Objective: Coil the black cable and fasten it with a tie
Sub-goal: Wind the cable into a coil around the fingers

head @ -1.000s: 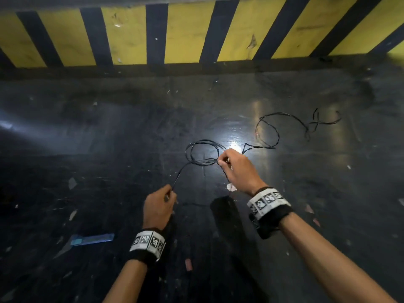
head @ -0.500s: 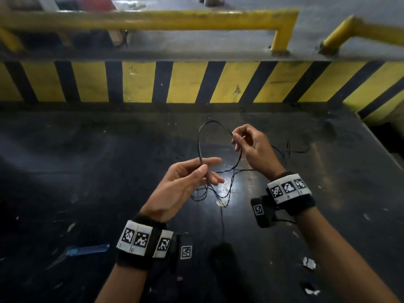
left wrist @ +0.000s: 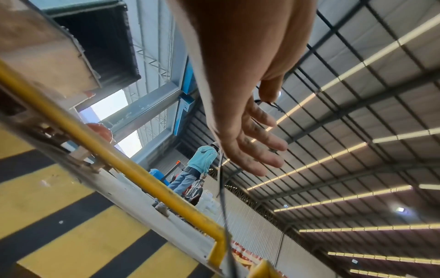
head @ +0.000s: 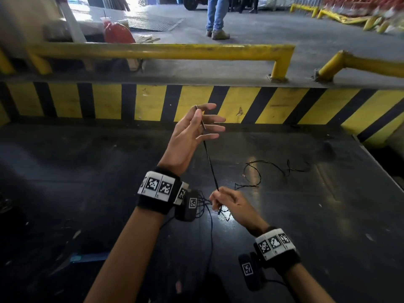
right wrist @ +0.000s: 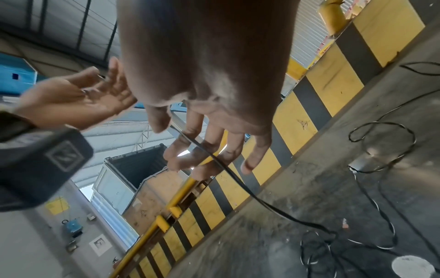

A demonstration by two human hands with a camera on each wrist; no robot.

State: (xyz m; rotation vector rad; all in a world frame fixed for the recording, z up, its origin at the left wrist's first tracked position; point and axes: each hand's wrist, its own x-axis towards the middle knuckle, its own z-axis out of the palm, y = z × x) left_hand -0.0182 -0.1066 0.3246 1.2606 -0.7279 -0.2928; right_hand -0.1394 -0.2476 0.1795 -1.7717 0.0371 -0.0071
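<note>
My left hand (head: 200, 109) is raised in front of the striped curb. Its thumb and forefinger pinch the thin black cable (head: 209, 162) near the top, and the other fingers are spread. The cable runs taut down to my right hand (head: 218, 193), which pinches it low and close to me. Loose strands hang tangled below that hand. The rest of the cable lies in loops on the floor (head: 255, 176) to the right. In the left wrist view the thumb (left wrist: 269, 90) presses the cable (left wrist: 222, 197). In the right wrist view the cable (right wrist: 228, 173) passes between thumb and fingers (right wrist: 188, 139). No tie is recognisable.
A dark, shiny floor (head: 87, 171) ends at a yellow-and-black striped curb (head: 150, 103) with yellow rails (head: 164, 51) above it. A person's legs (head: 215, 16) and a red bag (head: 118, 32) are beyond. A blue strip (head: 89, 258) lies at lower left.
My left hand has risen with the cable pinched high. My right hand has dropped low and nearer me, so the loop is now a taut line. The head view has tilted up.
</note>
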